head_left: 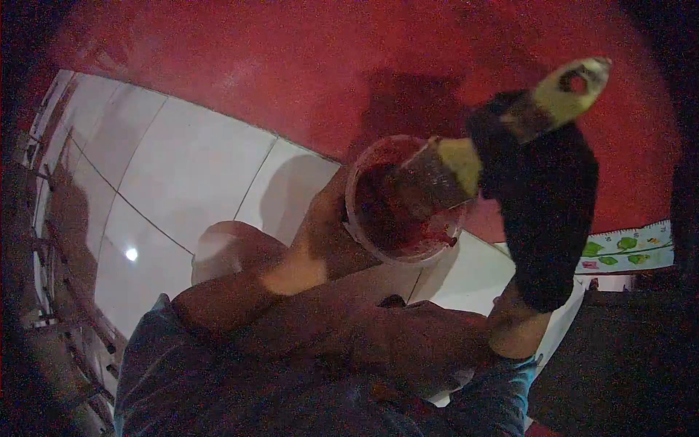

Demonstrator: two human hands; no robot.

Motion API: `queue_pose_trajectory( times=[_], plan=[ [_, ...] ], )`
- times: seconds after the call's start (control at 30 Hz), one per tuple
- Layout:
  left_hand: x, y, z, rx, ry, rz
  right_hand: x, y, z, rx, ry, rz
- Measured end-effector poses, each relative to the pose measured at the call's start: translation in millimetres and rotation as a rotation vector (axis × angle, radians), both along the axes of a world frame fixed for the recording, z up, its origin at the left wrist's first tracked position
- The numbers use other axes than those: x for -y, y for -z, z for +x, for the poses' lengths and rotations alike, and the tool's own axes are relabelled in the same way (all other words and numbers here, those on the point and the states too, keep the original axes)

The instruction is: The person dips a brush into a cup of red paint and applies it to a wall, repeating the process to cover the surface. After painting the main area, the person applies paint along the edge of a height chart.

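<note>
A clear plastic tub point(353, 211) with dark red paint inside is held in my left hand point(331, 218), whose fingers go round its left side and underside. My right hand point(535, 171), in a black glove or cloth covering, is closed round a wide paintbrush point(437, 178). The pale handle end point(575, 87) of the brush sticks out at the upper right. The bristles point down into the tub, over the red paint. Red smears mark the tub's inner wall at the lower right.
Behind the tub rises a red wall point(255, 65). White floor tiles point(160, 189) meet it along a slanting edge. A dark rack point(62, 269) stands at the left. At the right lie a leaf-patterned cloth point(630, 249) and a dark object point(626, 349). My bare legs are below.
</note>
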State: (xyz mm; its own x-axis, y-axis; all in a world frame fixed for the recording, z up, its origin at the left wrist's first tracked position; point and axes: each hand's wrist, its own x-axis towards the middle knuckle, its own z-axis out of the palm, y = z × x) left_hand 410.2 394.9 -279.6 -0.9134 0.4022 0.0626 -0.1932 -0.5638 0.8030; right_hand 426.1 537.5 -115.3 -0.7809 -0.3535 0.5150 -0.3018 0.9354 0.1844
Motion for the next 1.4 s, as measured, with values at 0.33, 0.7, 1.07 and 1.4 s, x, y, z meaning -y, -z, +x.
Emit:
queue_pose_trajectory(
  times=[0.33, 0.7, 1.07, 1.4],
  plan=[
    [6.9, -2.5, -1.8, -0.262, -0.041, -0.168, -35.4, 7.0, -1.4, -0.060, 0.170, -0.037],
    [21.6, -7.8, -7.9, -0.543, -0.192, -0.510, -57.4, 66.8, -9.6, 0.007, -0.108, -0.127],
    [15.0, -3.9, -2.2, -0.439, -0.018, -0.691, -72.0, 81.9, 21.8, 0.154, -0.145, -0.190],
    [4.1, -20.8, -3.0, 0.192, 0.349, 0.713, -139.1, 117.5, 44.6, 0.067, 0.289, -0.868]
  ],
)
